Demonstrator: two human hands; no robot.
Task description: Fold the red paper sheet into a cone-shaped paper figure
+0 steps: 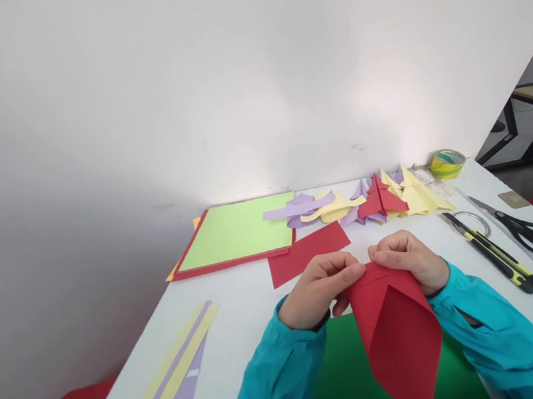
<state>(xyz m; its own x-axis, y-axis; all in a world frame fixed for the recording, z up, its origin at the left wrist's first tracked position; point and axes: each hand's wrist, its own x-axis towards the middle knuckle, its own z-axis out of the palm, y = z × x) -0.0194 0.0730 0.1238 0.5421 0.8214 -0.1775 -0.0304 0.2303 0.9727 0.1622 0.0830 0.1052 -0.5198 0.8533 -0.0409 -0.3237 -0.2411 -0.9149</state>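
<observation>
Both hands grip a sheet of red paper [404, 346] by its upper edge, above a green mat [342, 376]. The sheet is bent round into a loose roll, its lower end hanging open in a point. My left hand [318, 289] pinches the upper left corner between thumb and fingers. On the other side my right hand [410, 261] is closed on the upper right part, thumb on top. A narrow fold runs along the top edge between the thumbs. The back of the sheet is hidden.
Folded paper planes [382, 198] and curled strips [318, 206] lie by the wall. A green sheet [238, 231] tops a paper stack; a red piece [308, 253] lies nearer. To the right are a utility knife [495, 254], scissors [524, 229] and tape [448, 164]. Paper strips [174, 383] lie left.
</observation>
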